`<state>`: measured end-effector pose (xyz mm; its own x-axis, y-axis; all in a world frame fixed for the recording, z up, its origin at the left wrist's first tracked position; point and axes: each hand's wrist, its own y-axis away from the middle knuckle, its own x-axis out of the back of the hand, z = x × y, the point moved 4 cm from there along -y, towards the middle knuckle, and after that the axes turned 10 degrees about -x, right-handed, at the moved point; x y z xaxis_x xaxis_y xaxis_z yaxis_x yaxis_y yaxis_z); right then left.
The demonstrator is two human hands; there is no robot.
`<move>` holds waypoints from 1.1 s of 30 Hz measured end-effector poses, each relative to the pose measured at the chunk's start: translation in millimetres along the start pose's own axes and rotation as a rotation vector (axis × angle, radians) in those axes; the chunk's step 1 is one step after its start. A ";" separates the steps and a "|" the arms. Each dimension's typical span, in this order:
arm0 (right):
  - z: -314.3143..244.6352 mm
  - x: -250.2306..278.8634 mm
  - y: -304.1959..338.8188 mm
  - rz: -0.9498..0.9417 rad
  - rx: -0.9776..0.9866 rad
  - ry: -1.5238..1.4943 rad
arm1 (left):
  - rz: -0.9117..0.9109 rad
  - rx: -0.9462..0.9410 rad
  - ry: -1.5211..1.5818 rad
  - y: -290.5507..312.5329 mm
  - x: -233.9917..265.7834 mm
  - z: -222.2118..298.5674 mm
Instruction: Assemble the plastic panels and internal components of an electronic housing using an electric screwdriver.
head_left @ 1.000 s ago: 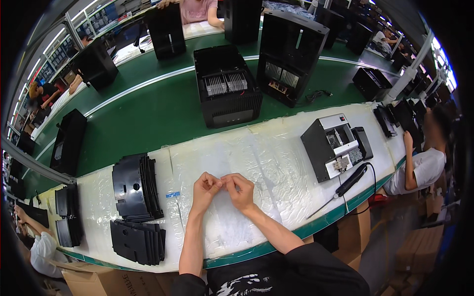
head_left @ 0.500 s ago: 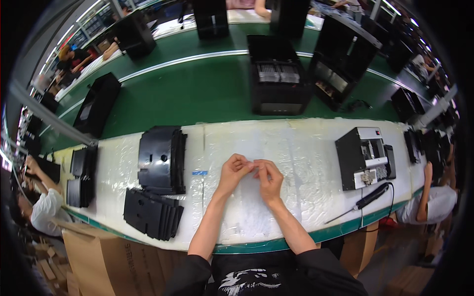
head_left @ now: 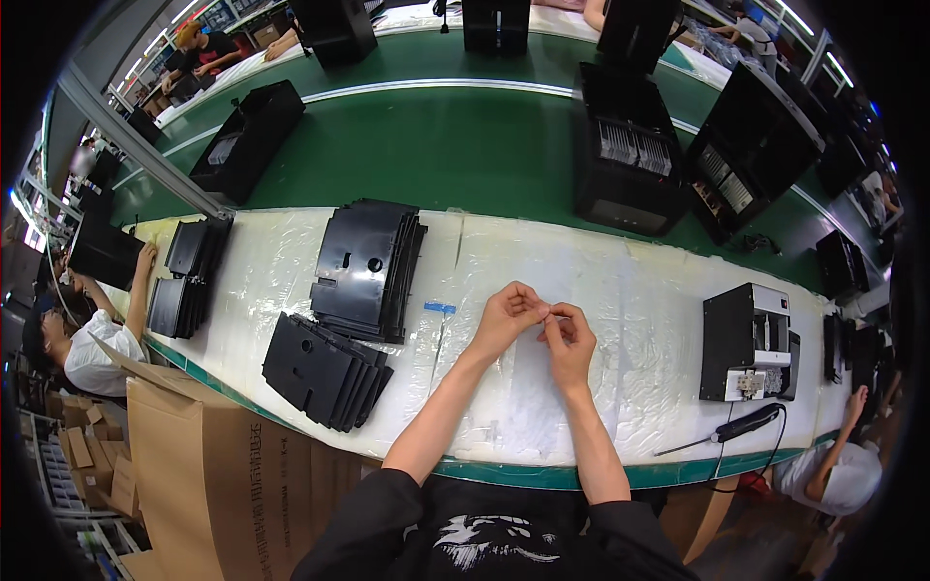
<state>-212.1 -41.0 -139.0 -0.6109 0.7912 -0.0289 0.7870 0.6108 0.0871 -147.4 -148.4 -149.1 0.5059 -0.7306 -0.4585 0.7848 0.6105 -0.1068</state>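
Above the white, film-covered tabletop (head_left: 504,407), my left hand (head_left: 506,320) and my right hand (head_left: 570,344) meet at the fingertips, both pinched closed. Anything between those fingers is too small to make out. To the left of my hands lie two stacks of thin black panels with cut-outs, a farther stack (head_left: 366,271) and a nearer, fanned stack (head_left: 320,373). A strip of blue tape (head_left: 440,307) is stuck on the table beside the farther stack. Over on the right stand a black-and-silver benchtop device (head_left: 731,339) and, in front of it, a corded electric screwdriver (head_left: 746,423) lying down.
Beyond the table runs a green conveyor surface (head_left: 407,145) bearing several black housings, among them an open one (head_left: 630,198) with silvery slats. A metal post (head_left: 145,145) rises at left. Co-workers sit at left (head_left: 97,344) and right (head_left: 833,474). A cardboard box (head_left: 223,474) stands below the table's left edge.
The view has swung, so the table and its things sit farther right and tilted in the picture. My hands stay pinched together at the fingertips.
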 end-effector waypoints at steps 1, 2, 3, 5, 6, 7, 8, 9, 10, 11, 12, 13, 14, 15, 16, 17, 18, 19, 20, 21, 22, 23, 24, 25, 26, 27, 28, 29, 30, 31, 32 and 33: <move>0.1 -0.1 0.4 0.007 0.004 -0.002 | 0.006 0.001 0.000 -2.2 0.2 0.4; -1.7 -0.5 -1.3 0.002 0.001 -0.001 | 0.003 -0.004 -0.006 -5.4 0.2 1.3; -5.2 -0.3 -3.7 0.004 0.001 -0.002 | -0.004 -0.005 -0.012 -5.8 0.1 1.2; -6.3 -0.6 -2.3 0.006 -0.003 -0.002 | 0.018 0.017 -0.001 -2.3 1.5 -0.7; -5.7 -1.8 -0.6 0.008 -0.005 -0.002 | 0.037 0.032 0.007 -1.6 2.3 -0.9; -5.2 -2.5 0.3 0.010 -0.007 -0.001 | 0.038 0.032 0.006 -1.9 2.1 -0.6; -5.1 -2.2 -0.1 0.009 -0.007 -0.002 | 0.050 0.020 0.008 -2.9 2.2 0.2; -5.1 -2.5 -1.6 -0.002 -0.003 0.001 | 0.062 0.007 0.009 -4.0 3.0 1.3; -5.2 -2.9 -2.9 -0.014 0.002 0.004 | 0.065 0.005 0.005 -3.7 3.5 0.7; -5.1 -2.9 -3.3 -0.018 0.002 0.001 | 0.065 0.002 0.006 -2.8 3.5 -0.2; -4.7 -1.9 -1.3 -0.011 0.000 0.010 | 0.066 0.002 0.007 -1.0 2.8 0.1; -4.3 -1.6 0.2 -0.005 -0.003 0.019 | 0.070 0.003 0.004 -0.9 2.9 0.6; -4.0 -2.2 1.1 -0.009 -0.006 0.016 | 0.067 -0.012 -0.005 -1.8 3.1 2.0; -4.3 -2.4 -0.2 -0.013 -0.003 0.013 | 0.061 -0.029 -0.013 -4.3 2.7 3.3; -4.8 -3.0 -1.4 -0.017 0.001 0.010 | 0.061 -0.030 -0.015 -5.0 3.3 2.8; -5.6 -3.6 -2.6 -0.018 0.002 0.008 | 0.067 -0.031 -0.009 -5.3 4.0 2.2; -5.9 -3.3 -0.7 -0.015 0.008 0.020 | 0.073 -0.025 0.000 -2.9 3.7 1.4; -6.0 -2.8 0.9 -0.011 0.014 0.033 | 0.072 -0.020 0.000 -2.7 3.9 1.1; -5.1 -2.4 1.6 -0.008 0.011 0.033 | 0.062 -0.030 0.001 -4.0 4.0 1.6; -4.3 -2.6 -0.1 -0.011 0.008 0.030 | 0.050 -0.043 0.001 -5.6 3.6 2.8; -4.3 -2.7 -1.7 -0.013 0.006 0.028 | 0.046 -0.041 0.001 -5.4 3.7 3.8; -5.4 -2.6 -2.8 -0.009 0.008 0.028 | 0.051 -0.043 -0.011 -5.1 4.6 5.6; -3.4 -2.7 -2.4 -0.008 0.004 0.026 | 0.060 -0.035 -0.023 -3.0 5.9 4.8; -1.3 -2.7 -1.3 -0.008 0.001 0.025 | 0.059 -0.026 -0.022 -2.1 5.8 3.5; 0.7 -2.3 0.6 -0.003 -0.008 0.025 | 0.066 -0.025 -0.008 -2.1 5.9 2.6; -0.9 -2.4 0.2 -0.006 0.003 0.018 | 0.070 -0.035 0.005 -4.2 5.3 3.8; -2.3 -2.2 -0.4 -0.010 0.014 0.010 | 0.066 -0.036 0.005 -5.0 5.1 3.9; -3.2 -1.7 -2.0 -0.007 0.015 0.010 | 0.068 -0.027 0.001 -5.4 5.2 3.8; -3.7 -1.2 -1.0 -0.013 0.016 0.004 | 0.071 -0.013 0.000 -2.8 5.1 3.3; -3.7 -0.5 0.4 -0.018 0.015 -0.002 | 0.069 -0.006 0.001 -1.4 5.3 3.0; -2.6 0.0 2.5 -0.012 0.010 -0.001 | 0.059 -0.001 0.010 -0.9 5.4 2.8; -2.9 -0.8 2.0 -0.023 0.031 -0.002 | 0.047 -0.002 0.018 -3.2 5.0 3.8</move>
<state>-210.2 -40.5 -135.9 -0.6288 0.7769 -0.0321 0.7750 0.6295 0.0552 -146.0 -155.1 -147.8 0.5355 -0.6954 -0.4793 0.7596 0.6446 -0.0866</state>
